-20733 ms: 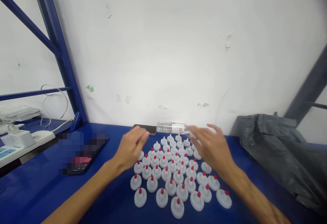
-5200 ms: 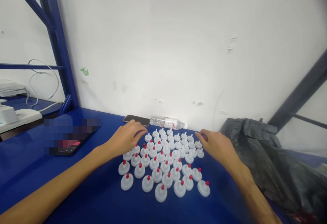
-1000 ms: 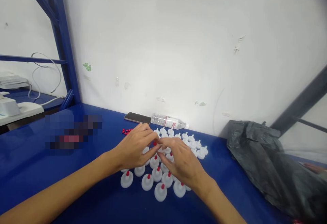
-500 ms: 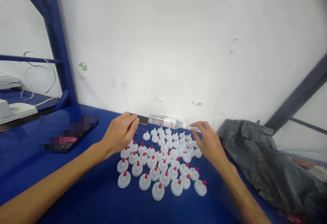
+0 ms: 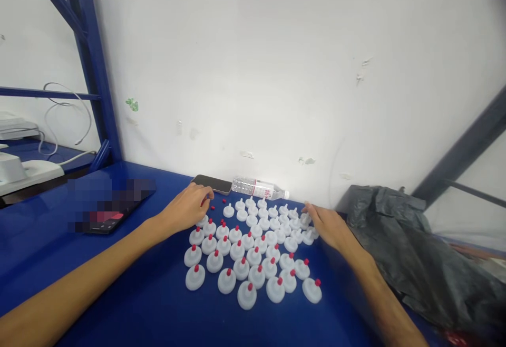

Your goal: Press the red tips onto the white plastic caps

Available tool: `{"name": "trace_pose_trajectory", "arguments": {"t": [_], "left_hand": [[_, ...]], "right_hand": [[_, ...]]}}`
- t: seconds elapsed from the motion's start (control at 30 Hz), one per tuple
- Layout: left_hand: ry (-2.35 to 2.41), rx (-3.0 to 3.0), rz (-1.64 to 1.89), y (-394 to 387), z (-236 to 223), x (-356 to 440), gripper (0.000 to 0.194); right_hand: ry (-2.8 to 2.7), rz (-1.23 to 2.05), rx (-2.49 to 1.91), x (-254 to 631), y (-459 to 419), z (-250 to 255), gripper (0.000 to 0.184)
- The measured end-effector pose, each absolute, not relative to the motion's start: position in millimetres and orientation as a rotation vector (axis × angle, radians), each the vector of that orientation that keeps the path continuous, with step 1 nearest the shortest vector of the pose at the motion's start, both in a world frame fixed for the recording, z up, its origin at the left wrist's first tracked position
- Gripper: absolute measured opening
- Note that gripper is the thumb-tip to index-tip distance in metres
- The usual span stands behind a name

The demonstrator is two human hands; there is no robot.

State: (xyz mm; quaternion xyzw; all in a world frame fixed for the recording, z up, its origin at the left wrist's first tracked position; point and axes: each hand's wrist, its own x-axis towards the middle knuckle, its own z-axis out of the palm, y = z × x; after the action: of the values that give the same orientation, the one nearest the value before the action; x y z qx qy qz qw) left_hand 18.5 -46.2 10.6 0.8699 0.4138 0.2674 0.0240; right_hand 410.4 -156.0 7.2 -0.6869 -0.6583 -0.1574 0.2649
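Observation:
Many white round plastic lids with narrow spouts cover the middle of the blue table. The front ones, such as this capped lid (image 5: 247, 297), carry small red caps on their spouts. Farther back, the lids, like this bare-spouted one (image 5: 228, 211), have none. My left hand (image 5: 192, 205) is at the group's back left, fingers curled in; what they hold is hidden. Close to it lie a few loose red caps (image 5: 224, 201). At the back right, my right hand (image 5: 327, 225) has its fingertips closed at a white spouted lid (image 5: 305, 219).
Against the wall lie a clear water bottle (image 5: 256, 187) on its side and a phone (image 5: 213, 184). Another dark phone (image 5: 114, 212) is at left. A black plastic bag (image 5: 399, 231) spreads over the right side. Blue frame posts (image 5: 98, 62) rise at left.
My right hand has moved down and slightly right to the back-right lids, its fingers coming together. My left hand has shifted slightly back and left, uncovering more of the phone by the wall.

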Motion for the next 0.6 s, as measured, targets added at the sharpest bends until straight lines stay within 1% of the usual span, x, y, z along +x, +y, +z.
{"name": "trace_pose_trajectory", "arguments": {"t": [0.1,0.3,0.47,0.53,0.6], "left_hand": [[1.275,2.686,0.817,-47.1,12.0,18.7,0.02],[1.334,2.695,0.802,-54.3,23.0,19.8,0.021],[1.519,2.732,0.641,-65.1,30.9,22.3,0.046],[1.526,2.769,0.588,-67.1,29.4,22.9,0.046],[1.514,2.792,0.567,-67.3,27.1,23.0,0.041]], "right_hand": [[-1.861,-0.35,-1.885,409.4,-156.8,9.1,0.051],[-1.852,-0.339,-1.933,406.3,-157.1,11.3,0.051],[-1.817,-0.356,-1.952,401.3,-159.2,17.0,0.054],[-1.82,-0.359,-1.944,398.6,-159.7,18.7,0.053],[-1.825,-0.367,-1.932,396.1,-159.9,19.8,0.052]]}}
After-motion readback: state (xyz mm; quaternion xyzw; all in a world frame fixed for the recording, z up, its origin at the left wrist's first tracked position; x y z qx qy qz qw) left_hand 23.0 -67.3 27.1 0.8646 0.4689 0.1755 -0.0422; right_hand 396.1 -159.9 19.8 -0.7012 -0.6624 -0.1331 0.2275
